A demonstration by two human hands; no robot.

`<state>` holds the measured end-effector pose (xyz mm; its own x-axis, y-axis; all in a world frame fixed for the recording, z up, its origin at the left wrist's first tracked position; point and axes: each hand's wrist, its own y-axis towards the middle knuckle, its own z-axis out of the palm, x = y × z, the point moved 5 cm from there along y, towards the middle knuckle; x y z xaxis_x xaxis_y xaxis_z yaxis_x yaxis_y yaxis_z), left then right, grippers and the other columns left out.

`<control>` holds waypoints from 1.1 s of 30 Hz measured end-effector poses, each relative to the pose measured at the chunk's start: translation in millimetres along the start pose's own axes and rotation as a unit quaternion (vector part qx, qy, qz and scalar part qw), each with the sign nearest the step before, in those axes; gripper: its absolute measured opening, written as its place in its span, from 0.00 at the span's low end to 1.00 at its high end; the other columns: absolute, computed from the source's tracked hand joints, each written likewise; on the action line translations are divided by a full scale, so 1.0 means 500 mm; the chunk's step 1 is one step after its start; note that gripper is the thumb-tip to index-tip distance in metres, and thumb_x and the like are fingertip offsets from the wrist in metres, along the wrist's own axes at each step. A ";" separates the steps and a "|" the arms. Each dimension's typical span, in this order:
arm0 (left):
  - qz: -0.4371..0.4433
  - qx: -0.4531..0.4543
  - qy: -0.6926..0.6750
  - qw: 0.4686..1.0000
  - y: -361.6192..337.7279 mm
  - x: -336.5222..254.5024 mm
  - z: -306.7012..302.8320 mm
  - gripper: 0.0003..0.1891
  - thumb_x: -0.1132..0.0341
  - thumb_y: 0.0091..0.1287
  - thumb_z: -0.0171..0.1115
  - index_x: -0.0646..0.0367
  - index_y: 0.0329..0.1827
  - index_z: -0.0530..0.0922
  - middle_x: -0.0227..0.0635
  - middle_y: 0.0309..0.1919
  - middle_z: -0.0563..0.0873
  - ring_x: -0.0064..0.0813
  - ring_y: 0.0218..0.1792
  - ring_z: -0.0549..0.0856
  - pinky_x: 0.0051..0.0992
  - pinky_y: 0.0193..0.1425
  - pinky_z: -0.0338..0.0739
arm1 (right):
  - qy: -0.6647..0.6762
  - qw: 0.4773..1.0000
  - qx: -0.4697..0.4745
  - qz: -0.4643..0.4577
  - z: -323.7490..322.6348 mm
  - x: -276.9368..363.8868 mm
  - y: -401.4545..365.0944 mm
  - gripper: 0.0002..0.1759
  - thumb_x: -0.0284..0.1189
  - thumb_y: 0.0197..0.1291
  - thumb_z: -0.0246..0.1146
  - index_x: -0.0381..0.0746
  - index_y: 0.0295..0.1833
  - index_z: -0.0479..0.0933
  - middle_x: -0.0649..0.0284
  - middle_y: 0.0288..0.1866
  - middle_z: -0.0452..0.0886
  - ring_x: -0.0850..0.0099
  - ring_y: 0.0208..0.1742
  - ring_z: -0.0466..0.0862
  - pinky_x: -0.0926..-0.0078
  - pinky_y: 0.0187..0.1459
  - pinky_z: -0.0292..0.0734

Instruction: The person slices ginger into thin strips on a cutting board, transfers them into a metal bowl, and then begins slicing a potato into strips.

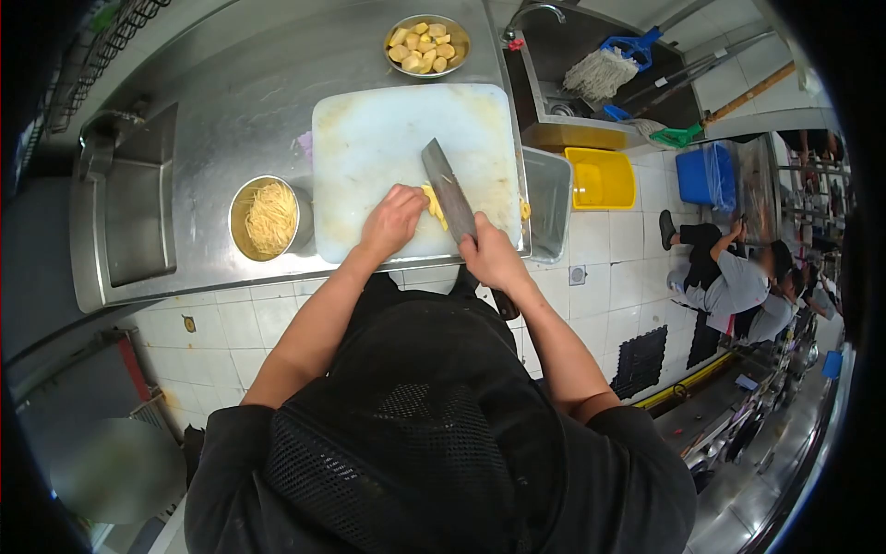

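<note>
Countertop [221, 120] fills upper left, one cutting board [369, 152] upper centre. One knife [448, 192] slants mid-frame, right hand [496, 254] with fingers round its handle. One bowl [462, 44] of chunks [429, 48] sits top centre, one tin [240, 222] of strips [270, 222] centre-left. Left hand [392, 220], fingers bunched, rests beside yellow slices [434, 205] mid-frame; pieces overlap, uncountable. Slicing seems in hand; next stroke wants tucked fingertips.
</note>
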<state>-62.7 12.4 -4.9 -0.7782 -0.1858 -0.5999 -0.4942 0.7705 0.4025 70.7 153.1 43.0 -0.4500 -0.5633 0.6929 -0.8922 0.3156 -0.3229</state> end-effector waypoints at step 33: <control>0.000 0.045 0.015 0.999 0.003 0.004 0.011 0.13 0.80 0.63 0.62 0.62 0.50 0.82 0.42 0.52 0.86 0.46 0.55 0.82 0.39 0.60 0.80 | 0.043 0.996 0.069 0.022 0.042 -0.039 0.024 0.16 0.31 0.70 0.58 0.28 0.52 0.68 0.33 0.34 0.84 0.37 0.33 0.86 0.43 0.40 0.80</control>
<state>-62.9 16.3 -9.4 -0.7906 -0.2033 -0.5777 -0.4587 0.8216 0.3386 68.1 151.9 11.9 -0.4888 -0.4821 0.7271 -0.8713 0.2276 -0.4348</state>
